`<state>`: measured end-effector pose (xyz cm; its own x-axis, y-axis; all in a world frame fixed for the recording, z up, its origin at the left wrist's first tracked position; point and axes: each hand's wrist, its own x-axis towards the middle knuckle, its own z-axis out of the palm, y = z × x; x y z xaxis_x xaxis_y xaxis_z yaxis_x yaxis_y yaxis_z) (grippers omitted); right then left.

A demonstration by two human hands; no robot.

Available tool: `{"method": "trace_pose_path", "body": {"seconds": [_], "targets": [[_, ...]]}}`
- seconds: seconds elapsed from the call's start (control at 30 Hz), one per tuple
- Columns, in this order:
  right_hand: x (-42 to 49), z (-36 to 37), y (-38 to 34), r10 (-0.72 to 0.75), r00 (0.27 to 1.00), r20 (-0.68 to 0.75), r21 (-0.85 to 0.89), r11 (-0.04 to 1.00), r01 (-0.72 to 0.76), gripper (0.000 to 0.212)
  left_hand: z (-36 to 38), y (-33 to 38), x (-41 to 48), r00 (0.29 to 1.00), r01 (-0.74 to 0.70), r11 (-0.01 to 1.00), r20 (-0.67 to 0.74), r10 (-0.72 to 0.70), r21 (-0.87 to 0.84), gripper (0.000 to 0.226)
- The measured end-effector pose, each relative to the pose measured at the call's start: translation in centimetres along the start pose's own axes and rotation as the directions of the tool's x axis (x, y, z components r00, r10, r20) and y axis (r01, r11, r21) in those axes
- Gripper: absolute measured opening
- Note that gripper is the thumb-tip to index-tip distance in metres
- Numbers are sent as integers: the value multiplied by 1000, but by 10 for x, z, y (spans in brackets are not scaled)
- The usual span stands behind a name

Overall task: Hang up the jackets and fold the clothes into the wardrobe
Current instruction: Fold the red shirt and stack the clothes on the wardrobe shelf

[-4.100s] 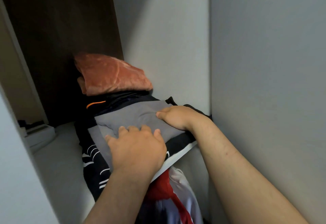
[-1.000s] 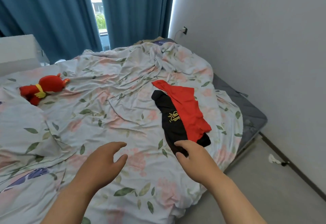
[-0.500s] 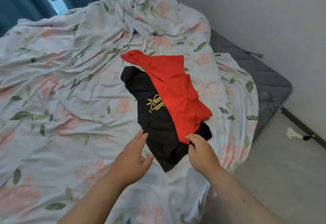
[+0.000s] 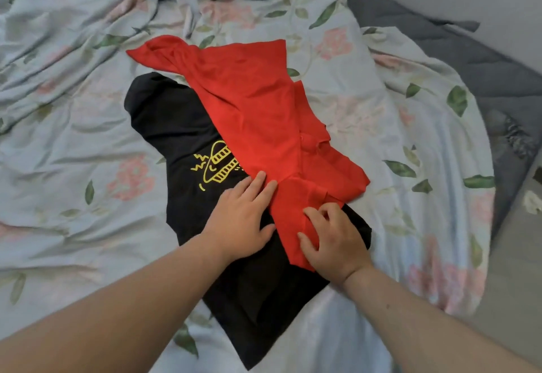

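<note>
A red garment [image 4: 258, 108] lies crumpled across a black T-shirt [image 4: 173, 126] with a yellow print, both on the bed. My left hand [image 4: 242, 220] rests flat on the black shirt, its straight fingertips touching the red garment's edge. My right hand [image 4: 331, 240] sits on the near end of the red garment, its fingers curled and pinching the red cloth. The black shirt's right part is hidden under the red one.
A floral duvet [image 4: 73, 138] covers the bed. A grey mattress edge [image 4: 457, 55] shows at the right by the wall. Grey floor [image 4: 519, 270] lies to the right, with a small white scrap [image 4: 532, 202] on it.
I turned from the wardrobe shelf to the bed. Both hands have moved forward onto the two garments; the right hand now pinches the red cloth and the left lies flat on the black shirt.
</note>
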<state>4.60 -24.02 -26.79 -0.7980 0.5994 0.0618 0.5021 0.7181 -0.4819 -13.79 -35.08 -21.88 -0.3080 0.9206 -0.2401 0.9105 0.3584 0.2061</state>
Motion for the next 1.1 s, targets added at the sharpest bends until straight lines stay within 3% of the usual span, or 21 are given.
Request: {"method": "trace_pose_path", "body": {"seconds": [0.2, 0.8, 1.1], "targets": [[-3, 17, 9, -38, 987, -153, -16, 999, 36, 47, 28, -13, 21, 993, -3, 997, -119, 11, 72, 80], [2, 18, -1, -4, 999, -39, -108, 994, 0, 50, 51, -24, 30, 996, -22, 998, -81, 26, 59, 80], [-1, 23, 6, -29, 991, -129, -46, 999, 23, 45, 53, -26, 31, 977, -65, 997, -202, 71, 34, 73]]}}
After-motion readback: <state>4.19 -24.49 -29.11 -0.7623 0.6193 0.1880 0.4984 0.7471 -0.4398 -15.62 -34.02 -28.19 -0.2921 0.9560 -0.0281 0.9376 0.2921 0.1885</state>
